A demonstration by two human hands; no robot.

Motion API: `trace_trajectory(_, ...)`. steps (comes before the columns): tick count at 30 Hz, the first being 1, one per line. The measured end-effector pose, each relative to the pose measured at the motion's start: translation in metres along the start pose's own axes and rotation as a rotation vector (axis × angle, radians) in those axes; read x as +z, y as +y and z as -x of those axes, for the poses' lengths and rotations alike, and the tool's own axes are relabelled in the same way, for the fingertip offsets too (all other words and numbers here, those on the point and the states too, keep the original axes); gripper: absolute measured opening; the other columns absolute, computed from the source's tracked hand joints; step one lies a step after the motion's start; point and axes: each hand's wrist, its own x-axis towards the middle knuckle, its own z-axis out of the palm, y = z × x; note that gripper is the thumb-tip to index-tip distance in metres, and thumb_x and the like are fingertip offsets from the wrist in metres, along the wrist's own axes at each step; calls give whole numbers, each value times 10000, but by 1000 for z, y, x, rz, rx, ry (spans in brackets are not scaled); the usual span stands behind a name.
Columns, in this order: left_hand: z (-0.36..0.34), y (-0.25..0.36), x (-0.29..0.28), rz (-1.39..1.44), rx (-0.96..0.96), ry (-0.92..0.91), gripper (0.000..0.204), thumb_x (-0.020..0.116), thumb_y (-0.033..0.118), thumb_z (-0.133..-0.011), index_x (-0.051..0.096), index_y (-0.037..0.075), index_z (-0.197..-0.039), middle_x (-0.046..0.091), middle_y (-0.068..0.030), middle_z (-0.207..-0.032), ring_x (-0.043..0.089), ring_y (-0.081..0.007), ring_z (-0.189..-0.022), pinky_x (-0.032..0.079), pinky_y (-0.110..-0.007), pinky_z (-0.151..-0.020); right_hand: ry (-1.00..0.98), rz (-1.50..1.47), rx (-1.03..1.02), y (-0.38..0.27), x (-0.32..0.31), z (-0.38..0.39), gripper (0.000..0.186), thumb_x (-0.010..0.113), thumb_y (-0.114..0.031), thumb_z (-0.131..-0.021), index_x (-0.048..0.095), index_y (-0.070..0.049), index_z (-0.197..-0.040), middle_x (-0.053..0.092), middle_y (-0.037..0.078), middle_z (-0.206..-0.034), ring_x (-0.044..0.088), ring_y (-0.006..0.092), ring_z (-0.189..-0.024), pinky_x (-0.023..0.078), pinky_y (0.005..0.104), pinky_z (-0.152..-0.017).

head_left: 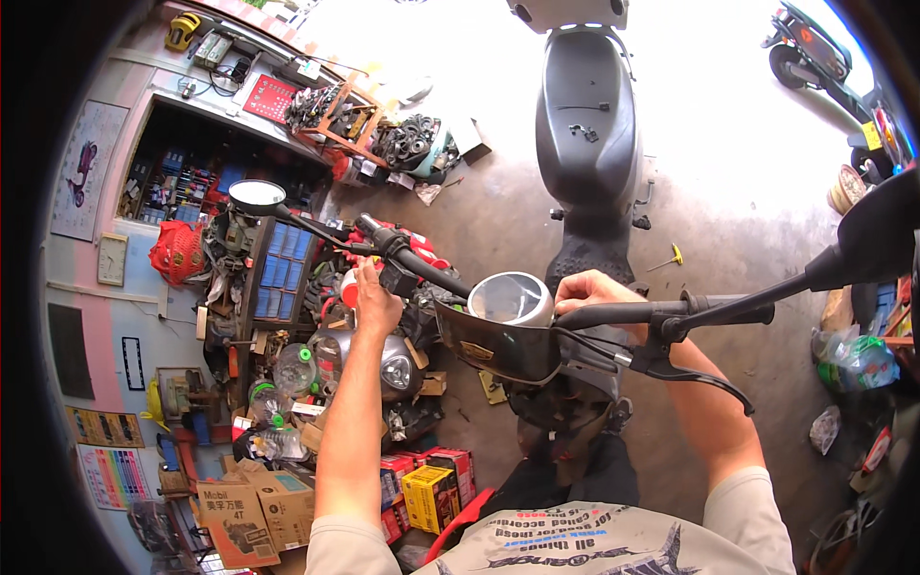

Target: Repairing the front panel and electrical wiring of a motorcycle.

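Note:
I stand in front of an electric scooter's handlebar [431, 271], with a white-rimmed round gauge [510, 299] and dark front cover [498, 345] at its middle. My left hand [379, 302] is closed beside the left grip, its fingertips raised next to a black switch housing [397, 281]; what they grip is hidden. Just right of the gauge, my right hand [596, 291] bends its fingers down behind the right handlebar, closed on something hidden. A black brake lever [704, 380] sticks out below that bar. Small black parts [584, 132] lie on the scooter seat [589, 96].
A yellow-handled tool [676, 255] lies on the floor right of the scooter. Mirrors [257, 195] extend on both sides. Cardboard boxes [240, 517], plastic bottles [295, 369] and a drawer cabinet [280, 270] crowd the left. Another scooter [815, 48] stands far right.

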Motion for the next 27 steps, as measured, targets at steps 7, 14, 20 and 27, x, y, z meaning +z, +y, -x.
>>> trace_trajectory(7, 2, -3, -3, 39, -1, 14, 752, 568, -90, -626, 283, -58, -1321, 319, -350, -1355, 278, -485, -1299, 229, -489, -1112, 182, -669, -168, 44, 36, 9, 129, 635, -134, -881, 543, -44, -876, 572, -15, -818, 531, 31, -736, 460, 191, -652)
trace_trajectory(14, 3, 1, -2, 2, -16, 24, 728, 545, -93, -634, 296, -54, -1317, 328, -326, -1360, 287, -477, -1294, 246, -477, -1106, 15, -933, -124, 48, 32, 3, 190, 678, -159, -852, 511, -70, -837, 575, 2, -790, 555, 59, -670, 477, 199, -609)
trace_trajectory(20, 4, -9, -2, -6, 38, 50, 680, 527, -94, -646, 318, -64, -1293, 366, -319, -1324, 339, -464, -1255, 274, -468, -1084, 317, -608, 26, 48, 37, -9, 183, 647, -213, -869, 545, -70, -817, 556, -23, -708, 480, 24, -567, 380, 186, -486)
trace_trajectory(27, 6, -1, 0, -26, 38, 36, 657, 571, -73, -672, 320, -59, -1279, 381, -308, -1326, 351, -479, -1244, 284, -486, -1069, 122, -1112, -227, 93, 31, -14, 74, 563, -75, -844, 551, -65, -771, 591, 42, -784, 569, 102, -671, 486, 240, -599)
